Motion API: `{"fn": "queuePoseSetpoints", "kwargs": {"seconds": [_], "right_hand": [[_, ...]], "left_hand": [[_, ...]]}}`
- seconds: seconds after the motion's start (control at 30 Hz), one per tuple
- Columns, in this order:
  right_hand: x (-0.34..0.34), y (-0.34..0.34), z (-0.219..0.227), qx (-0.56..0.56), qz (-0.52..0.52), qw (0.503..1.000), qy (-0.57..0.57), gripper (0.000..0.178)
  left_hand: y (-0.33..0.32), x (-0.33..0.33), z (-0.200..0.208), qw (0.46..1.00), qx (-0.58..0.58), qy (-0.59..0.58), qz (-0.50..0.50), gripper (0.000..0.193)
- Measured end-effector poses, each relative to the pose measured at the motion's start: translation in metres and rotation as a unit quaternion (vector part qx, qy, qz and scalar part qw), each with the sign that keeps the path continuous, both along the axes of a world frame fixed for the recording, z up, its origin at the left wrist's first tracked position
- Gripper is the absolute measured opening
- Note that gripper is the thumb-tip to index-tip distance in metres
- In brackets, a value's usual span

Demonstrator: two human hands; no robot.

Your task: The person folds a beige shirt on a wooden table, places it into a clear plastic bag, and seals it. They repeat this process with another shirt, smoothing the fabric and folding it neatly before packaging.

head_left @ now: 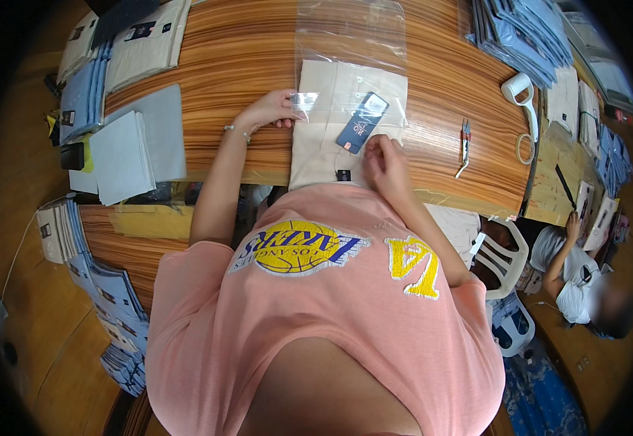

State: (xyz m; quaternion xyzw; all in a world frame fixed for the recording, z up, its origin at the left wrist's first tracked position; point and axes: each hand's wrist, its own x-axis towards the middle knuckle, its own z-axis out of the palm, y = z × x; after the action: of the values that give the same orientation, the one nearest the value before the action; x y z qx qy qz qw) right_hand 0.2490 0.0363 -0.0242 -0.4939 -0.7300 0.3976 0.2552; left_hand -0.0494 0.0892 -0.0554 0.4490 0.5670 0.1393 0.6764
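A folded cream garment [316,149] lies on the wood-grain table right in front of me, its upper part under a clear plastic bag [349,33] that stretches toward the far edge. On the garment rests a dark blue hang tag [362,125], tilted, with a small black label [343,175] below it. My left hand [274,109] is closed at the garment's left side, fingertips on the bag's edge. My right hand [387,166] has its fingers curled together over the garment's right side, beside the tag; what they pinch, if anything, is hidden.
To the right lie small snips [465,145], a white handheld scanner [518,89] and a tape roll [525,148]. Bagged blue garments [523,36] are stacked far right. White sheets [122,156] and more bagged garments [146,45] stand left. Another person [567,265] works at right.
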Motion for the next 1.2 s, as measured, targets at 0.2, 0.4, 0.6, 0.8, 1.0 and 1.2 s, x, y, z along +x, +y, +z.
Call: {"fn": "queuePoseSetpoints", "kwargs": {"seconds": [0.2,0.4,0.6,0.8,1.0,1.2], "right_hand": [[-0.018,0.005,0.012,0.205,0.086,0.965,-0.136,0.037],[-0.015,0.013,0.009,0.192,0.089,0.959,-0.19,0.036],[-0.003,0.011,0.004,0.189,0.097,0.954,-0.21,0.032],[0.016,0.049,0.012,0.233,-0.027,0.956,-0.174,0.032],[0.039,0.116,0.01,-0.103,0.072,0.973,-0.194,0.024],[0.057,0.062,0.019,0.068,0.161,0.983,-0.06,0.008]], "left_hand": [[-0.001,0.0,0.001,1.0,0.0,-0.001,0.013,0.046],[0.0,-0.001,0.0,1.0,-0.01,-0.006,0.009,0.044],[-0.001,0.0,0.004,1.0,-0.004,-0.014,0.019,0.044],[-0.002,-0.001,0.004,1.0,0.0,-0.019,0.014,0.046],[0.001,0.001,0.007,1.0,-0.005,-0.015,0.012,0.047],[-0.012,0.001,0.008,1.0,-0.012,-0.004,-0.024,0.042]]}}
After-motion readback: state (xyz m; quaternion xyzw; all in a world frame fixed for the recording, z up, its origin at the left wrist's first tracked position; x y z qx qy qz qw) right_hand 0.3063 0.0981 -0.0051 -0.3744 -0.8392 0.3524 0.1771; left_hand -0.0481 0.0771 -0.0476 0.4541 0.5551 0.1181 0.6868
